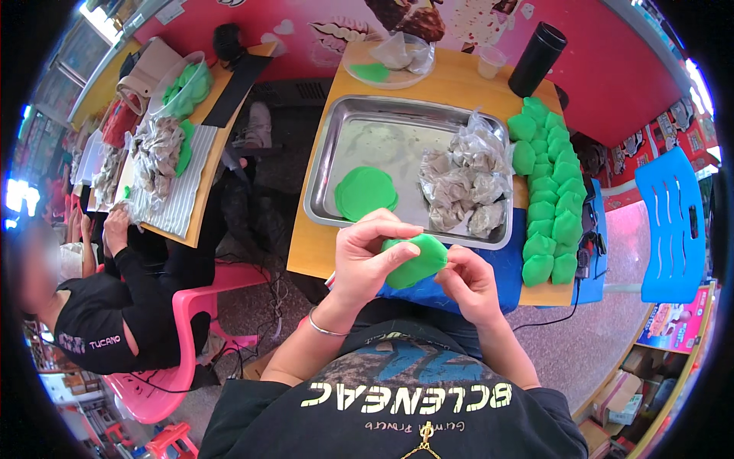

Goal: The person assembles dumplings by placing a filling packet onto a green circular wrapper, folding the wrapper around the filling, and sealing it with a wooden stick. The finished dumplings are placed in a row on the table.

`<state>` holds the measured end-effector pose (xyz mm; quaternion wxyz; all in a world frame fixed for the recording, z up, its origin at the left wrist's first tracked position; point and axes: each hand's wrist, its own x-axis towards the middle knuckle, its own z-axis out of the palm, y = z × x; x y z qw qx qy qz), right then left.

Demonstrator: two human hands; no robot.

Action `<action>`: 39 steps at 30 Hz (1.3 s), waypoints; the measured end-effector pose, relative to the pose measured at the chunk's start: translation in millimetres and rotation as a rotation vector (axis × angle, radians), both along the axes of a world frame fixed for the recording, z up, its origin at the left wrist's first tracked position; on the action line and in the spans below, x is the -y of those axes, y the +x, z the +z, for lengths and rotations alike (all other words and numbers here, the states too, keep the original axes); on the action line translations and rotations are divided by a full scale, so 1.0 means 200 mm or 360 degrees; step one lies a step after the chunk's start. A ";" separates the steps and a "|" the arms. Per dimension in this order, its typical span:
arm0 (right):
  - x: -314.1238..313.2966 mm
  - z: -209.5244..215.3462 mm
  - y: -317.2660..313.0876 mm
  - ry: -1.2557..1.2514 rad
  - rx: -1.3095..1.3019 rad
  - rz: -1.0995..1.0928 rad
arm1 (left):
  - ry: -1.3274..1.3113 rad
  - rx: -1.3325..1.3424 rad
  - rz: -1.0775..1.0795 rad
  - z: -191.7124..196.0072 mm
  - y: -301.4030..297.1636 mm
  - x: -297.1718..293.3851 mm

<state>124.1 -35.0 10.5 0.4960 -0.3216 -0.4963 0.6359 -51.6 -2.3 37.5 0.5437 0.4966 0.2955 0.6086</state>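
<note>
Above the near edge of the table, my left hand (373,256) grips a soft green piece (419,261), its thumb lying on top. My right hand (470,283) pinches the right edge of the same piece between thumb and fingers. What is inside the piece, if anything, is hidden. Just beyond my hands is a metal tray (317,200). A stack of flat green discs (365,193) lies at its near left. Clear plastic bundles (466,183) with greyish-brown contents are heaped on its right side. Overlapping green folded pieces (552,195) cover the table's right edge.
At the back of the table (306,256) stand a plate (359,76) with plastic bags, a clear cup (491,61) and a tall black bottle (537,59). A blue chair (670,226) is at right. Another person (115,314) sits at a second table (218,161) on the left.
</note>
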 end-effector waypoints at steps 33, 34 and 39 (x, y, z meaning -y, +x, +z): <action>0.01 0.04 -0.01 -0.0024 -0.0016 -0.0179 | -0.0094 0.0241 -0.0105 -0.02 0.01 0.00; 0.01 0.04 -0.01 0.0005 0.0019 -0.0181 | -0.0008 0.0125 -0.0120 -0.02 -0.01 0.00; 0.00 0.10 -0.08 0.0008 -0.0029 -0.0335 | -0.0171 -0.0019 -0.0155 0.05 0.03 0.02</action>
